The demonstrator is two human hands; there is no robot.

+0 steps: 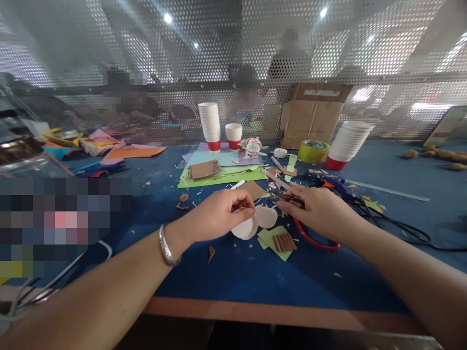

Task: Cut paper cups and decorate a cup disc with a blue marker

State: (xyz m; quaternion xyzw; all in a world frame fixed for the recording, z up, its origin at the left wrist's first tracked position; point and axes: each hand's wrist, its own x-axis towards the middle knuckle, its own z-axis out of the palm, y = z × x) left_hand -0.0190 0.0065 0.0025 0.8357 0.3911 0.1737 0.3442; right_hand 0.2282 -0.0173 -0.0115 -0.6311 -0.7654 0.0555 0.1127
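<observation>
My left hand (228, 211), with a silver bangle at the wrist, has its fingers closed at the edge of a round white paper piece (245, 229). A second white paper disc (267, 217) sits just to its right. In my right hand (314, 206) is a pair of scissors (317, 241); one red handle loop shows below the palm and the dark blades point left. Under the discs, a small corrugated cardboard piece (285, 242) rests on a green paper square (270, 238). Behind the hands lies a flat brown cardboard piece (252, 189).
Stacked paper cups (209, 126) stand at the back, with another cup stack (350, 146) at right. Yellow tape (313, 151), a blue glue gun (337, 184) with a black cable, and a cardboard box (310, 119) are at right. Colored paper (134, 151) lies left. Scraps litter the table.
</observation>
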